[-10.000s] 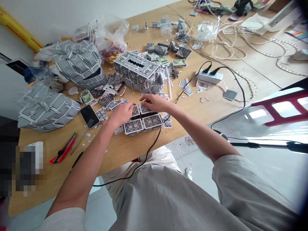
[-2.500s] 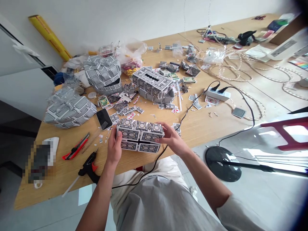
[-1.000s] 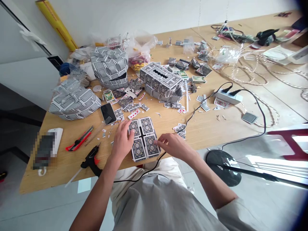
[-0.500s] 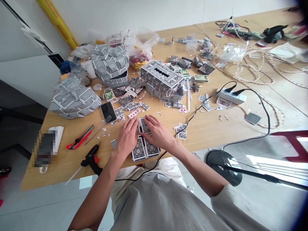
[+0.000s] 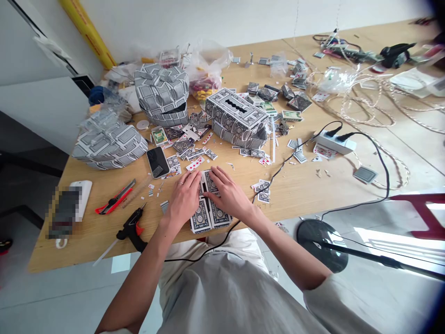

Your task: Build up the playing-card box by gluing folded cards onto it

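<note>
A flat panel of patterned playing cards [image 5: 201, 218] lies at the table's front edge, with a dark narrow gap along its middle. My left hand [image 5: 185, 194] rests flat on its left part, a ring on one finger. Across the gap, my right hand [image 5: 227, 191] lies on the right part, fingers stretched forward and thumb pointing toward the gap. Both palms hide much of the panel. Left of my hands are a black glue gun [image 5: 134, 229], a red cutter [image 5: 116, 198] and a phone [image 5: 157, 162].
Behind the panel stand a card-covered box [image 5: 236, 109] and two woven card baskets [image 5: 162, 95] [image 5: 109, 146]. Loose cards and scraps lie around them. A black cable runs from the white power strip [image 5: 335, 141] past my right wrist. A lamp base [image 5: 321, 243] is on the floor.
The view has shifted very slightly. My hands stay in nearly the same place on the card panel.
</note>
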Available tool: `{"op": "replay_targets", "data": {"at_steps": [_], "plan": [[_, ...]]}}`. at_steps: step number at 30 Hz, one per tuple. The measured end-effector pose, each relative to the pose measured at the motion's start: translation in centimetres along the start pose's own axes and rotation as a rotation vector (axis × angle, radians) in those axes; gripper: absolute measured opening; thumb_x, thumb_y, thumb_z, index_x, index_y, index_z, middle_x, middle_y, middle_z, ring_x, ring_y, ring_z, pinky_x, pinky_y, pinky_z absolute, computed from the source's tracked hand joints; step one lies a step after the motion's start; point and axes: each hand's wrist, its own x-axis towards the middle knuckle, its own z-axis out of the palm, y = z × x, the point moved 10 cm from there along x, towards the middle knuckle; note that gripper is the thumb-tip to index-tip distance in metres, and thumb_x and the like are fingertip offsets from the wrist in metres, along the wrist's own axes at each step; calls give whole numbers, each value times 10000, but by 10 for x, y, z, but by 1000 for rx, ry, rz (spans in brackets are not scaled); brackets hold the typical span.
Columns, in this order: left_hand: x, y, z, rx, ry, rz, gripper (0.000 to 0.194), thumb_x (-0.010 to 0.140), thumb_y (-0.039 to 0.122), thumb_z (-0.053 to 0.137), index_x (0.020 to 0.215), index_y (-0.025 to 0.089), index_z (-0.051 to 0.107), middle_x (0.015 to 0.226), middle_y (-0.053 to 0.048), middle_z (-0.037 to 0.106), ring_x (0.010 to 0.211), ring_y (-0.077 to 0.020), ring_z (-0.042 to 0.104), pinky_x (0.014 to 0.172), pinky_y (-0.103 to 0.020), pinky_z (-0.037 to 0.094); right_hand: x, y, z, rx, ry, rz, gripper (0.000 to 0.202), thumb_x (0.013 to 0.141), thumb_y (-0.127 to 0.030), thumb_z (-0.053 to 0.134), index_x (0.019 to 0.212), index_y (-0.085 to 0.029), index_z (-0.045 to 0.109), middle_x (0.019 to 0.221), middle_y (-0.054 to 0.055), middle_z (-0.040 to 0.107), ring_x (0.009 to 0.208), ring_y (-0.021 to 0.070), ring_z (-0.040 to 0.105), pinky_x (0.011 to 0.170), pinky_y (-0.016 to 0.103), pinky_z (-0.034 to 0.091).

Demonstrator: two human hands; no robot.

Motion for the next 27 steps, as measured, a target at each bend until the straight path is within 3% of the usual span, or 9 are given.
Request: {"op": "replay_targets", "data": {"at_steps": [7,14,22,27], "plan": [[1,-5,1,12,-6,-1,501,1068,224,423,1542,212,583,1559,-131,619,1476,-328,521,1266,-581,394,-3,1,-2,75,25,-11,765,1016,-557,669,1631,-145,473,1722,215,386,1657,354,263,1351,578,298],[2,-13,-9,-50,46,1,482,1095,217,369,1532,188,571,1580,-149,594,1495,-285,530,1275,-526,421,-7,12,-16,203,168,79,513,1113,-468,481,1532,-194,594,1692,167,455,1630,306,344,1347,524,309],[-1,-10,3,11,32,23,473,1084,190,399,1523,163,573,1569,-155,608,1517,-299,511,1280,-544,425,-3,22,10,295,121,110,650,1117,-526,418,1666,-177,416,1793,166,240,1673,284,228,1368,502,241],[-4,-9,-6,-118,71,-3,445,1111,229,387,1508,159,574,1597,-156,583,1540,-267,489,1290,-506,411,-5,31,10,397,175,149,684,1094,-595,447,1651,-197,433,1775,169,290,1668,281,241,1360,510,256]]}}
